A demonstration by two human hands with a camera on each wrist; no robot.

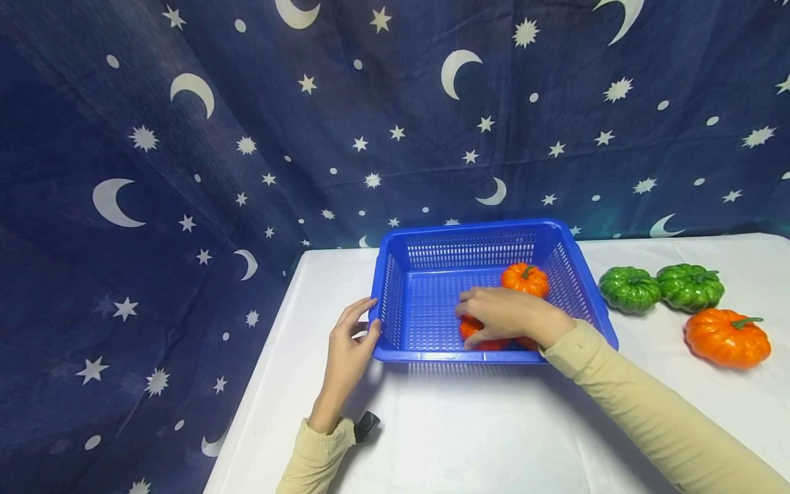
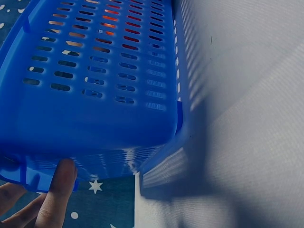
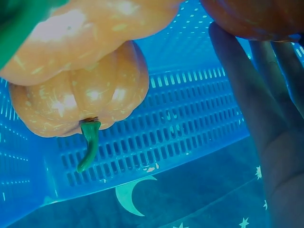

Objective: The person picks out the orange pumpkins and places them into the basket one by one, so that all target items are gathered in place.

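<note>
A blue plastic basket [image 1: 432, 356] holds several orange pumpkins, one [image 1: 524, 279] near its back right corner. My right hand [image 1: 503, 314] reaches inside, fingers curled round a red-orange pumpkin [image 1: 484, 336] near the front wall; the right wrist view shows my fingers [image 3: 242, 80] against a pumpkin [image 3: 261, 19] at the top. Another orange pumpkin [image 3: 80, 95] with a green stem lies beside it there. My left hand [image 1: 352, 343] grips the basket's left rim between thumb and fingers; its thumb [image 2: 59, 194] lies on the rim in the left wrist view.
To the right of the basket, two green pumpkins [image 1: 629, 289] [image 1: 690, 287] and an orange pumpkin [image 1: 728, 338] lie on the white-covered table [image 1: 469, 425]. A dark blue curtain [image 1: 370, 103] with moons and stars hangs behind and at the left.
</note>
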